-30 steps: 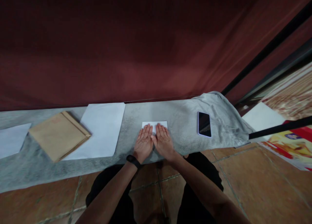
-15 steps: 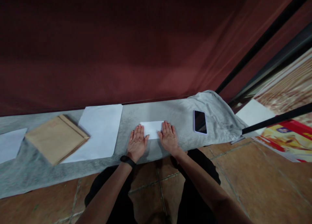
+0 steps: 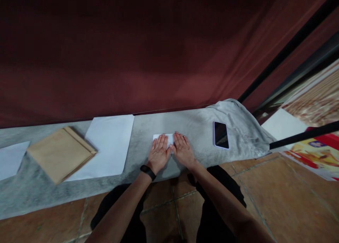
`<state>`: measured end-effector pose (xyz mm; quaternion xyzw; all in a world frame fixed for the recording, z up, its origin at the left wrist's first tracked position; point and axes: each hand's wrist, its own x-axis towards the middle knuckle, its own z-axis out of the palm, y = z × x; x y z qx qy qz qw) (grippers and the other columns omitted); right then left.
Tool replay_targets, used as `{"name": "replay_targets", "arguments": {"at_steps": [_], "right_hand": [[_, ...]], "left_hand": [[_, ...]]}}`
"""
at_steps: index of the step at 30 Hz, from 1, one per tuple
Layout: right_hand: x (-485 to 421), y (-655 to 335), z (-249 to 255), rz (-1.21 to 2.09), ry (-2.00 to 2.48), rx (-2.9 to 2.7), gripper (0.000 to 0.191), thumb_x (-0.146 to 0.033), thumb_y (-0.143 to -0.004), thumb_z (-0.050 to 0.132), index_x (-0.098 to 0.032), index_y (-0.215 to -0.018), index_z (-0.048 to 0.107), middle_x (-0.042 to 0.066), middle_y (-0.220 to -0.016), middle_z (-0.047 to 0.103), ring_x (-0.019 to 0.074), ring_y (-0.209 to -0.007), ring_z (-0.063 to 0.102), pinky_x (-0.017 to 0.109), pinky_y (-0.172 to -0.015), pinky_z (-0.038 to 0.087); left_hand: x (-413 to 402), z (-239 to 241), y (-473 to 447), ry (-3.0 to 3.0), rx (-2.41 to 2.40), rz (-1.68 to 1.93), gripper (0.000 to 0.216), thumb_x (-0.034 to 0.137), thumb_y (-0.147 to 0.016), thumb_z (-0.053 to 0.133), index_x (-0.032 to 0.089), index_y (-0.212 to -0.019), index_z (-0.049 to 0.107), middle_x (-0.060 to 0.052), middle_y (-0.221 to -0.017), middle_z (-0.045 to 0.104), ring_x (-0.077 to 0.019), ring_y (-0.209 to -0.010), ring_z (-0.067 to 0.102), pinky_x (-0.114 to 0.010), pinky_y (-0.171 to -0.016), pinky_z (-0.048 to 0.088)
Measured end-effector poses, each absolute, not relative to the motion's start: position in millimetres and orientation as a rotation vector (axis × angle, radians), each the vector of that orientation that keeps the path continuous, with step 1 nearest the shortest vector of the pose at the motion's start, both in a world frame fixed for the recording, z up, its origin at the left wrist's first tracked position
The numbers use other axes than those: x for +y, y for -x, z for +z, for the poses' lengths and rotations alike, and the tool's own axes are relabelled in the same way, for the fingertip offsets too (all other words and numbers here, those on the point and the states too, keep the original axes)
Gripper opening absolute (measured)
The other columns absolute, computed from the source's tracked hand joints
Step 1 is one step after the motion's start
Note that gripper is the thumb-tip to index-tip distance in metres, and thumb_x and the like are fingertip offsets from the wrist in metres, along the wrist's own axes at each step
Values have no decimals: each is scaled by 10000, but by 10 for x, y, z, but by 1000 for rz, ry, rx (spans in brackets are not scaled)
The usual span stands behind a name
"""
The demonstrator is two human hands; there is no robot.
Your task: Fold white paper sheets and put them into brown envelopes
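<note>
A small folded white paper (image 3: pixel 169 138) lies on the grey cloth (image 3: pixel 196 126) in front of me. My left hand (image 3: pixel 159 154) rests flat on its left part, fingers stretched out and close together. My right hand (image 3: pixel 183 151) lies flat on its right part, thumb touching the left hand. Both hands cover most of the paper; only its far edge shows. A black band (image 3: pixel 147 171) sits on my left wrist.
A large white sheet (image 3: pixel 107 146) lies to the left, partly under a brown envelope (image 3: pixel 59 153). Another white sheet (image 3: pixel 10 158) is at the far left. A black phone (image 3: pixel 220 134) lies to the right on the cloth. A dark red curtain hangs behind; tiled floor below.
My hands, spread apart at the paper's two ends half a second ago, have slid back together over its middle, as they were a second ago.
</note>
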<state>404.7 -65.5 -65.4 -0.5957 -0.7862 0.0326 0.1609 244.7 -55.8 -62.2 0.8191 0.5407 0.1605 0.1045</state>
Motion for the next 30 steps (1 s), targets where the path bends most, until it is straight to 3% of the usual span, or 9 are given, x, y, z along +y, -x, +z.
{"name": "replay_targets", "arguments": {"at_steps": [6, 10, 16, 23, 27, 30], "right_hand": [[-636, -4151, -702, 51, 1733, -2246, 639, -466, -1060, 322, -53, -1547, 331, 173, -1597, 353, 272, -1497, 314, 461, -1229, 247], [-670, -4205, -674, 77, 1742, -2257, 684, -490, -1044, 356, -26, -1545, 318, 192, -1608, 322, 296, -1507, 284, 491, -1237, 223], [-693, -4232, -539, 179, 1527, -2462, 760, -547, -961, 518, -72, -1533, 363, 203, -1628, 274, 327, -1519, 246, 538, -1245, 186], [-663, -4238, -388, 273, 1529, -2512, 720, -373, -879, 629, -62, -1496, 427, 219, -1619, 292, 324, -1501, 291, 475, -1232, 251], [-652, -4301, -291, 353, 1492, -2531, 692, -301, -838, 650, -130, -1483, 468, 173, -1622, 314, 303, -1490, 316, 452, -1222, 272], [-597, -4393, -224, 502, 1440, -2448, 583, -232, -872, 579, -218, -1451, 512, 100, -1541, 477, 245, -1396, 463, 416, -1168, 356]], "left_hand": [[-497, -656, -2163, -2514, 1737, 403, 700, 508, -1009, 312, 52, -1540, 327, -193, -1606, 336, -287, -1518, 260, -474, -1240, 223], [-512, -573, -2035, -2653, 1556, 320, 764, 572, -965, 425, 60, -1527, 347, -210, -1605, 331, -301, -1517, 260, -494, -1235, 239], [-549, -277, -2011, -2719, 1307, 103, 577, 338, -901, 556, 154, -1445, 495, -154, -1577, 412, -264, -1497, 316, -499, -1235, 219], [-524, -199, -2019, -2681, 1288, 103, 616, 87, -804, 526, 169, -1415, 537, -128, -1557, 451, -240, -1457, 394, -456, -1212, 289], [-444, -186, -1946, -2562, 1289, 307, 463, 81, -850, 495, 194, -1271, 651, -103, -1414, 610, -224, -1319, 553, -402, -1134, 402], [-361, -108, -1881, -2295, 1356, 569, 244, 213, -904, 530, 220, -1055, 722, -65, -1134, 746, -214, -1057, 679, -346, -958, 509]]}}
